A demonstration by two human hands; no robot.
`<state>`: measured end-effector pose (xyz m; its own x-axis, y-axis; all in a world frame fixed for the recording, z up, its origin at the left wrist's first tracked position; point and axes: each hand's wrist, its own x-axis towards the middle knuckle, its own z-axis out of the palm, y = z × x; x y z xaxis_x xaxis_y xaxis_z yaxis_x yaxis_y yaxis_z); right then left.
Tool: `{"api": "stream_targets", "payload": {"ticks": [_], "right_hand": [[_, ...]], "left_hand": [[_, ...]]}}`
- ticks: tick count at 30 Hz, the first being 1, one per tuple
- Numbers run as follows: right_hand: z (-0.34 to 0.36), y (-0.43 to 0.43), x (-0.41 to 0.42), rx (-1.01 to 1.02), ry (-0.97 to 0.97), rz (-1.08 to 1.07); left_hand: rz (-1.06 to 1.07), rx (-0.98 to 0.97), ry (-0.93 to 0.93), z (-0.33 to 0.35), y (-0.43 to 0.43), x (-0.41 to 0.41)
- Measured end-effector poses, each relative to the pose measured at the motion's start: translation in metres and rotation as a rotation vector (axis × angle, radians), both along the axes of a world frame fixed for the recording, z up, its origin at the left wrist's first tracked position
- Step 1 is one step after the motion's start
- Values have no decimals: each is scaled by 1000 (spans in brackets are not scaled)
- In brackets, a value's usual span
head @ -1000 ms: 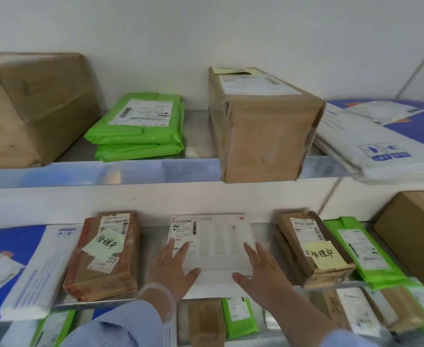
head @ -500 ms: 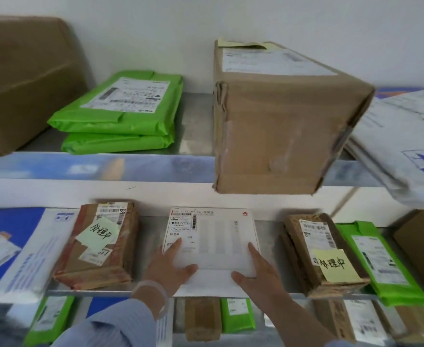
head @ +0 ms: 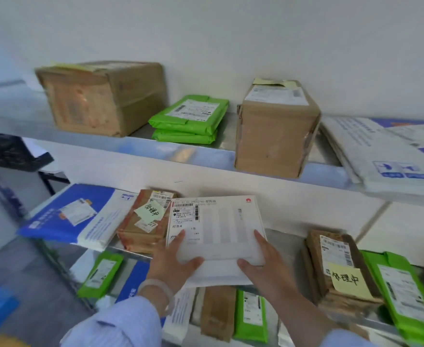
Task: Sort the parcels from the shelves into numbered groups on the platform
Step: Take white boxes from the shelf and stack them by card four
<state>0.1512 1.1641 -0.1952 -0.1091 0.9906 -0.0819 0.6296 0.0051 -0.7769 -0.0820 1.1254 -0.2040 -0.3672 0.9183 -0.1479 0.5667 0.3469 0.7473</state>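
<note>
Metal shelf, front edge: left hand and right hand together clasp one flat white labelled parcel.

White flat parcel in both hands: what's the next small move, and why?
Probably draw the white flat parcel with the shipping label straight back off the metal middle shelf. The left hand and right hand grip its near corners, and its left edge overlaps the brown taped parcel with a yellow note, so sideways might snag.
</note>
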Motion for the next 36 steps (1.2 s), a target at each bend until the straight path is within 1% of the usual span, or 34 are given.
{"api": "stream_targets", "payload": {"ticks": [4, 7, 11, 17, 23, 26, 31, 36], "right_hand": [[13, -14, -33, 72, 55, 119], [20, -30, -74, 54, 89, 231], [31, -59, -145, 74, 100, 386], [42, -107, -272, 90, 63, 666], [45, -165, -412, 123, 46, 857], [50, -189, -472, 103, 49, 909], [50, -207, -545, 85, 57, 959], [42, -195, -615, 37, 84, 1056]], "left_hand": [[141, 61, 70, 19, -46, -20], [270, 85, 43, 27, -88, -51], [436, 118, 2, 36, -147, -103], [655, 133, 23, 41, -238, -198], [802, 202, -29, 41, -324, -302], [844, 214, -26, 41, -355, -352], [880, 178, -52, 33, -382, -418], [919, 183, -92, 17, -385, -471]]}}
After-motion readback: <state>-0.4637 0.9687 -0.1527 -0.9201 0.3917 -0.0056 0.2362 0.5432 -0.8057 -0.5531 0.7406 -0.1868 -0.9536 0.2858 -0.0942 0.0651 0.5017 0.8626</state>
